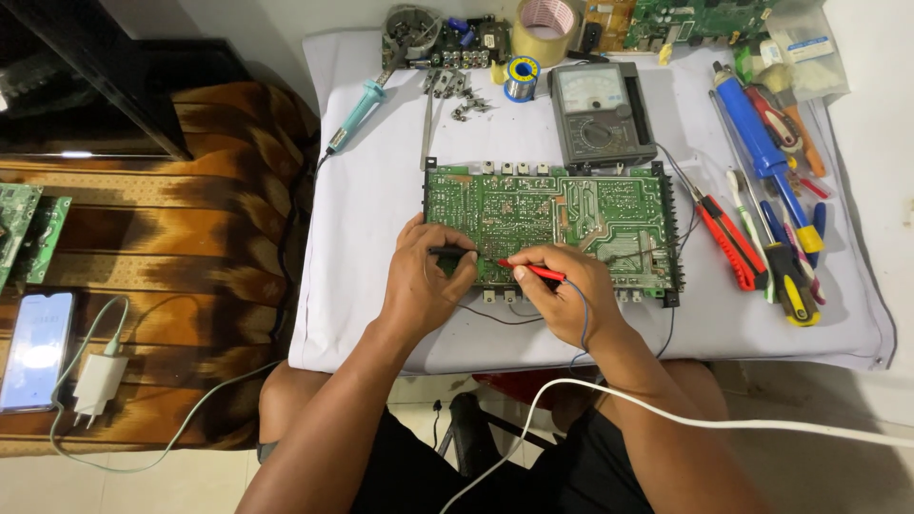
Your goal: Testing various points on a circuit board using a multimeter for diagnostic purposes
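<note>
From my head camera I look down on a green circuit board (pixel 547 217) lying flat, solder side up, in the middle of a small table under a pale cloth (pixel 371 190). Its surface is dense with fine silvery traces and solder dots, and a black frame runs along its edges.

My left hand (pixel 427 276) pinches a black probe (pixel 449 253), tip on the board's near edge. My right hand (pixel 562 290) grips a red probe (pixel 531 270), its tip just beside the black one, both close to the board's front rim.

Behind the board sits a grey meter with a dial (pixel 602 114), nearly touching its far edge. To the right lie screwdrivers and red-handled pliers (pixel 731 243), near the board's side. On the left the cloth is bare up to a teal soldering iron (pixel 358 112), leaving open room there.
</note>
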